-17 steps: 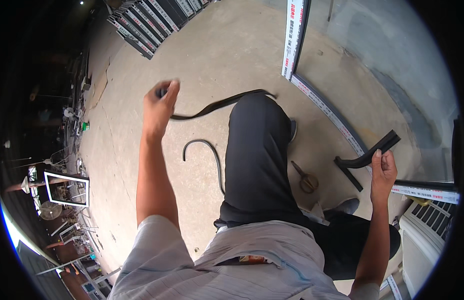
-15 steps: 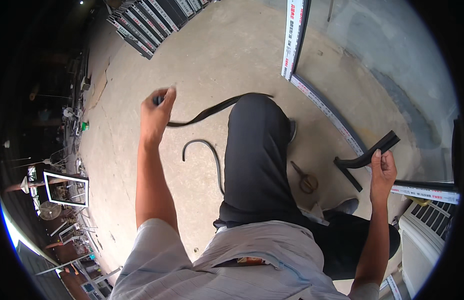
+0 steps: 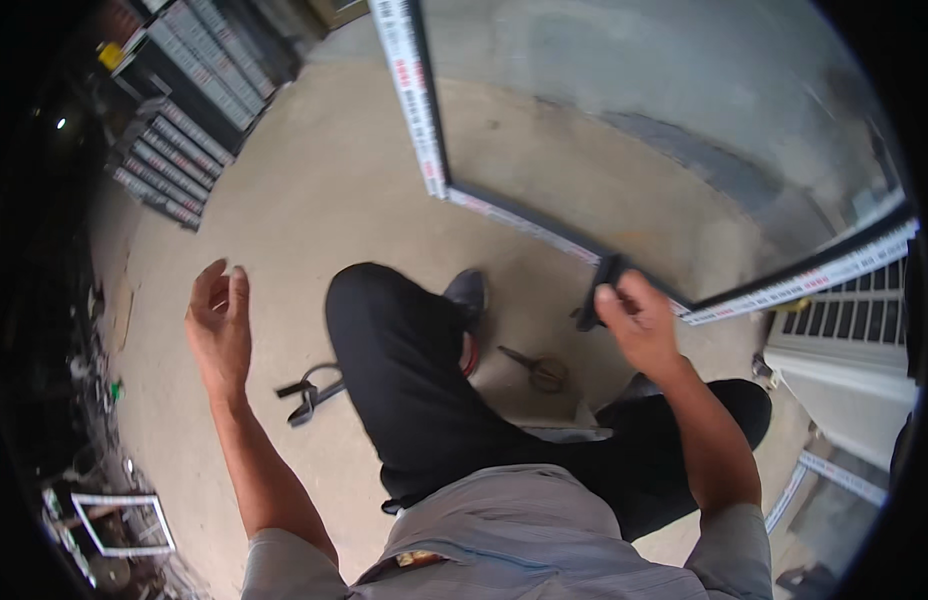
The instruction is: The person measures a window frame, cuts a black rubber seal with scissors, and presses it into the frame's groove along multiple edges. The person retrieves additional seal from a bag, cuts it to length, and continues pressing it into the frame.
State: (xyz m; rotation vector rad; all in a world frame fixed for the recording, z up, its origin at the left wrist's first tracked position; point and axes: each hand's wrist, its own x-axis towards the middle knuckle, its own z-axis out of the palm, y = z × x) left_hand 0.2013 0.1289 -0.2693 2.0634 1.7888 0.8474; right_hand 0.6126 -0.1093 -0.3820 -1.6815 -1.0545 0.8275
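Observation:
My right hand (image 3: 639, 322) is closed on a black rubber strip (image 3: 601, 287), held against or just over the lower bar of a large glazed frame (image 3: 544, 235). Slight blur hides the strip's full length. At the left, my left hand (image 3: 220, 325) hangs above the floor with fingers loosely curled and apart, and nothing shows in it. Between that hand and my bent knee, pieces of black strip (image 3: 306, 400) lie on the floor, partly hidden by my leg. A pair of scissors (image 3: 544, 374) rests on the floor between my legs.
Stacked dark bars with printed tape (image 3: 174, 155) stand at the far left. A white slatted unit (image 3: 844, 350) is at the right, near a smaller taped frame (image 3: 794, 485). Another white frame (image 3: 124, 525) lies lower left among clutter.
My left hand has let go of the long black strip, which has dropped toward the floor. My right hand has brought its strip to the frame's bar. The view has turned right.

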